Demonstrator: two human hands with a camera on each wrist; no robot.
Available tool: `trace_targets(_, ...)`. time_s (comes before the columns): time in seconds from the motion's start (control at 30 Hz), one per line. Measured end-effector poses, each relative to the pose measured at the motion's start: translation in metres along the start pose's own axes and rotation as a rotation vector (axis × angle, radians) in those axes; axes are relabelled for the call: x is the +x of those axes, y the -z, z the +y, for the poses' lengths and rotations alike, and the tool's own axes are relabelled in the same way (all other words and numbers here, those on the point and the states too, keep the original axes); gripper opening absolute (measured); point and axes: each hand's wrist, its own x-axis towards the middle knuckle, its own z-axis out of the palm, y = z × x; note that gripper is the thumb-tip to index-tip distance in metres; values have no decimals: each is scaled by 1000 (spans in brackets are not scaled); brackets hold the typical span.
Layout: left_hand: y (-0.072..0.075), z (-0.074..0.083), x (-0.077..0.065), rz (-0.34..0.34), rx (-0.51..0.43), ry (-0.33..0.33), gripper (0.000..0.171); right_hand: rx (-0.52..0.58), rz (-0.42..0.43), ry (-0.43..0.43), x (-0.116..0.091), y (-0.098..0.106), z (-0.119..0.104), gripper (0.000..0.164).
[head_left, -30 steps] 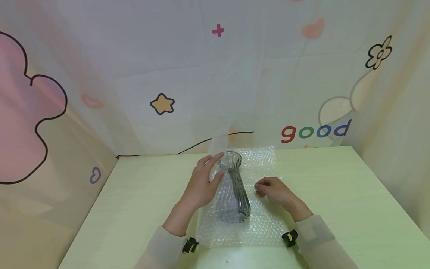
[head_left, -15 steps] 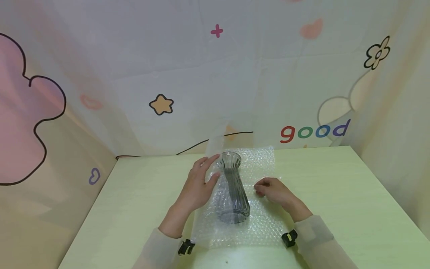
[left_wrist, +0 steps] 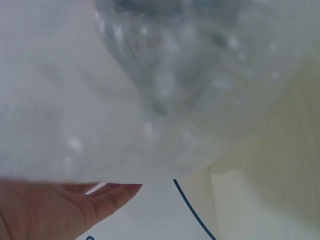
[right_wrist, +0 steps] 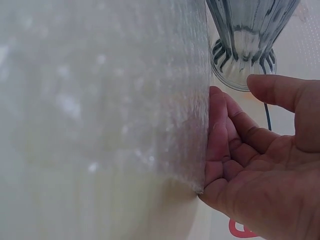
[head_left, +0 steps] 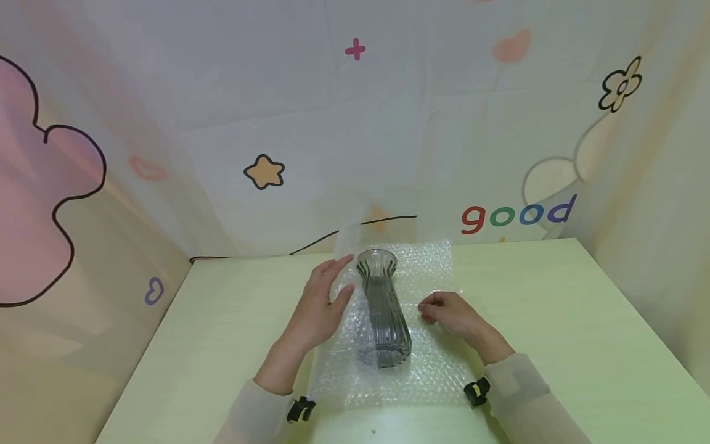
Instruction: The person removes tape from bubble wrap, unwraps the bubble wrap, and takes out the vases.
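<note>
A grey ribbed glass vase (head_left: pixel 385 308) is on a sheet of bubble wrap (head_left: pixel 432 364); whether it stands or lies I cannot tell. Over its lower left side hangs a raised flap (head_left: pixel 346 345) of the wrap. My left hand (head_left: pixel 316 308) is at this flap, fingers extended and thumb apart. In the left wrist view, the wrap (left_wrist: pixel 100 125) hides part of that hand. My right hand (head_left: pixel 452 313) rests at the wrap's right side with loosely bent fingers. The right wrist view shows its thumb (right_wrist: pixel 275 92) clear of the fingers, near the vase's flared rim (right_wrist: pixel 235 80).
The pale green table (head_left: pixel 222 333) extends on both sides of the wrap. A printed curtain (head_left: pixel 310 123) hangs behind it and at both sides. Black wrist mounts (head_left: pixel 476 391) sit at the cuffs.
My left hand has drawn left, and the flap has shifted with it, so more of the vase shows uncovered. The right hand has stayed almost still.
</note>
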Motion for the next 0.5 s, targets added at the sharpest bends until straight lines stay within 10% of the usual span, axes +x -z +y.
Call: trace_targets(0.5,9,-10,-2,2,-35,-3,55,-3,-1,-2,2,0,2,29)
